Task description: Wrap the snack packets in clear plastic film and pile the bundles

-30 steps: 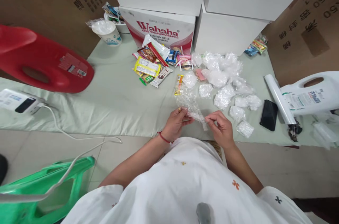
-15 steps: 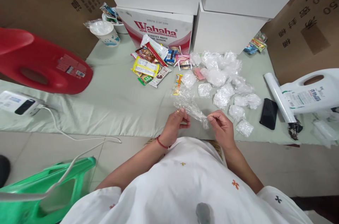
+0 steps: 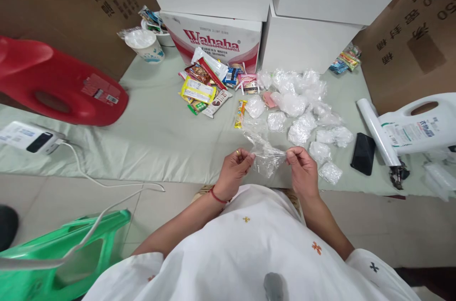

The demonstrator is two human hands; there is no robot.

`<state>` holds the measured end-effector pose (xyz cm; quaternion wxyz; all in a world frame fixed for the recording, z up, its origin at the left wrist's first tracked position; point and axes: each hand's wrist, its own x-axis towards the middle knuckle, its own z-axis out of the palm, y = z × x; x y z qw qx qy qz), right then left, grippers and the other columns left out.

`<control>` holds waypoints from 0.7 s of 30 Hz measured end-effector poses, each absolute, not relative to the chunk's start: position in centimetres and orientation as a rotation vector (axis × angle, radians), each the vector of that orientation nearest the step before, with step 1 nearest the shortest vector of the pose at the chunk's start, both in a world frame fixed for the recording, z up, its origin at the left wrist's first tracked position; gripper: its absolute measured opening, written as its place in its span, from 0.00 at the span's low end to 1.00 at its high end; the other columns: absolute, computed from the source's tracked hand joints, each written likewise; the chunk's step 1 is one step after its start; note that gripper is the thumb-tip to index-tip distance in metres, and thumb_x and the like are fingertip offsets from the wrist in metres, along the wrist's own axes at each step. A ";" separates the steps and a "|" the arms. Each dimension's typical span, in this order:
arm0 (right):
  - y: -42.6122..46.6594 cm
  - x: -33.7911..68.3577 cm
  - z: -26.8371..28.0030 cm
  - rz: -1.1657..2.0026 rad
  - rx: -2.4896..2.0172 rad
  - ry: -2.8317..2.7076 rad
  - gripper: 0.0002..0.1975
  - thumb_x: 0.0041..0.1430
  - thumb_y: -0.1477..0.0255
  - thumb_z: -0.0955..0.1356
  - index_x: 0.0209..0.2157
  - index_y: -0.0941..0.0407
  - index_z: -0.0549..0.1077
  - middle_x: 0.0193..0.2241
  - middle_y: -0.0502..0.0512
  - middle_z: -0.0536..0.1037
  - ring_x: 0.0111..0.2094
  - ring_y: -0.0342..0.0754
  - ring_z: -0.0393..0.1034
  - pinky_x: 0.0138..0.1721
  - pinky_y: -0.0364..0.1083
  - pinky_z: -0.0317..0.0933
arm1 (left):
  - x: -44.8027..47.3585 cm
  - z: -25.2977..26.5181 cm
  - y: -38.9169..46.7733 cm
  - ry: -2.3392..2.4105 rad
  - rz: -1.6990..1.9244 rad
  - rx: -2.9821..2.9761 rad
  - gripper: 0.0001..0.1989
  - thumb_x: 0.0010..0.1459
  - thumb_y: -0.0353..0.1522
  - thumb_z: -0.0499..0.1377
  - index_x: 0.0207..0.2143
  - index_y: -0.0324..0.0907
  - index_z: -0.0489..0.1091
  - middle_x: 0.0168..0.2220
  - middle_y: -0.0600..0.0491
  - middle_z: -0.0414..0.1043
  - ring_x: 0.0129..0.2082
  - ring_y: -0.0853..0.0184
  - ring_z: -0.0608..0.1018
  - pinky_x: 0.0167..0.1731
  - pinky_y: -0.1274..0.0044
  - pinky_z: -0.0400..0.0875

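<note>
A crinkled clear plastic bag (image 3: 269, 158) is stretched between my two hands above the front edge of the cloth-covered table. My left hand (image 3: 235, 170), with a red string on its wrist, pinches one side of it. The other side is pinched by the thumb and fingers of my right hand (image 3: 302, 170). Just beyond lies an orange-yellow snack packet (image 3: 240, 113). Several crumpled clear plastic bundles (image 3: 301, 127) spread out behind and to the right of my right hand. A pile of wrapped snacks (image 3: 204, 85) lies farther back, left of the bundles.
A Wahaha carton (image 3: 217, 42) and white boxes (image 3: 309, 42) stand at the back. On the left are a red jug (image 3: 71, 87), paper cup (image 3: 147, 47) and power bank (image 3: 30, 138). A black phone (image 3: 363, 154), film roll (image 3: 377, 132) and white jug (image 3: 420, 125) lie right.
My left hand now pinches the plastic's left side, where its fingers were beside it before. The plastic is spread wider between my hands, and my right hand has shifted slightly right.
</note>
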<state>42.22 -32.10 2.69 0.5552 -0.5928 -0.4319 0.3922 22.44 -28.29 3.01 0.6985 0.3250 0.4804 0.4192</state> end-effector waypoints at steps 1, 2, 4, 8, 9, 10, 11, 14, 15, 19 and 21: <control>-32.1 42.5 2.4 0.950 -1.407 -0.983 0.11 0.67 0.60 0.69 0.35 0.53 0.73 0.30 0.49 0.69 0.32 0.45 0.64 0.38 0.45 0.61 | 22.3 2.9 -28.3 1.087 0.950 0.715 0.26 0.46 0.50 0.73 0.26 0.42 0.65 0.20 0.62 0.61 0.20 0.76 0.60 0.21 0.80 0.51; -32.1 42.8 2.3 0.965 -1.416 -0.974 0.12 0.67 0.58 0.69 0.36 0.53 0.73 0.32 0.50 0.71 0.34 0.46 0.65 0.39 0.46 0.63 | 22.2 2.9 -28.3 1.102 0.964 0.714 0.26 0.46 0.50 0.73 0.26 0.42 0.65 0.20 0.62 0.61 0.20 0.76 0.60 0.21 0.80 0.51; -32.3 43.1 2.3 0.975 -1.421 -1.040 0.15 0.66 0.56 0.69 0.45 0.52 0.74 0.42 0.55 0.74 0.44 0.50 0.69 0.46 0.49 0.66 | 22.2 2.8 -28.4 1.126 0.981 0.745 0.25 0.47 0.50 0.72 0.27 0.43 0.65 0.20 0.62 0.60 0.20 0.75 0.60 0.21 0.79 0.51; -31.7 42.4 3.1 0.899 -1.460 -1.304 0.40 0.57 0.52 0.74 0.66 0.49 0.61 0.64 0.62 0.65 0.63 0.57 0.61 0.59 0.56 0.63 | 22.2 2.9 -28.7 1.142 0.964 0.895 0.22 0.52 0.50 0.69 0.27 0.43 0.68 0.20 0.61 0.60 0.21 0.74 0.60 0.23 0.78 0.53; -31.2 42.0 3.2 0.880 -1.498 -1.338 0.43 0.55 0.52 0.75 0.67 0.49 0.60 0.63 0.63 0.67 0.62 0.57 0.62 0.58 0.56 0.63 | 22.2 3.0 -28.8 1.137 0.945 0.944 0.22 0.53 0.50 0.68 0.27 0.43 0.69 0.21 0.60 0.61 0.22 0.73 0.61 0.24 0.78 0.55; -30.5 41.7 3.3 0.879 -1.541 -1.349 0.42 0.55 0.53 0.75 0.66 0.49 0.62 0.59 0.62 0.71 0.59 0.56 0.66 0.56 0.56 0.65 | 22.2 3.1 -28.9 1.130 0.923 0.995 0.21 0.54 0.51 0.67 0.26 0.43 0.70 0.21 0.59 0.64 0.22 0.73 0.62 0.24 0.78 0.56; -29.8 41.3 3.2 0.906 -1.576 -1.348 0.37 0.56 0.53 0.75 0.62 0.51 0.66 0.53 0.60 0.75 0.53 0.55 0.70 0.52 0.54 0.67 | 22.0 3.2 -29.1 1.121 0.899 1.043 0.22 0.56 0.51 0.66 0.26 0.42 0.71 0.22 0.57 0.66 0.23 0.72 0.63 0.25 0.78 0.58; -27.9 40.8 2.7 1.024 -1.595 -1.320 0.18 0.60 0.54 0.71 0.41 0.55 0.76 0.34 0.52 0.78 0.35 0.48 0.70 0.40 0.47 0.66 | 21.0 2.9 -29.5 1.116 0.808 1.095 0.24 0.59 0.53 0.61 0.27 0.42 0.75 0.26 0.52 0.73 0.26 0.69 0.70 0.27 0.77 0.65; -27.5 40.7 2.6 1.027 -1.589 -1.321 0.17 0.61 0.55 0.70 0.37 0.55 0.76 0.31 0.51 0.77 0.33 0.47 0.68 0.38 0.46 0.64 | 20.4 2.5 -29.6 1.133 0.780 1.071 0.24 0.60 0.54 0.60 0.29 0.42 0.76 0.27 0.51 0.74 0.27 0.67 0.73 0.27 0.77 0.66; -27.6 40.2 2.6 0.853 -1.588 -1.407 0.14 0.66 0.58 0.68 0.34 0.54 0.75 0.29 0.49 0.75 0.30 0.45 0.65 0.35 0.45 0.61 | 18.1 1.0 -30.4 1.368 0.872 0.997 0.26 0.60 0.56 0.57 0.38 0.42 0.75 0.39 0.47 0.76 0.36 0.63 0.77 0.26 0.76 0.70; -28.2 39.6 2.8 0.697 -1.585 -1.536 0.13 0.67 0.60 0.67 0.34 0.54 0.75 0.28 0.50 0.74 0.30 0.46 0.65 0.35 0.46 0.60 | 17.9 0.9 -30.7 1.475 1.001 1.038 0.25 0.60 0.54 0.59 0.45 0.43 0.70 0.45 0.46 0.74 0.40 0.62 0.76 0.28 0.76 0.72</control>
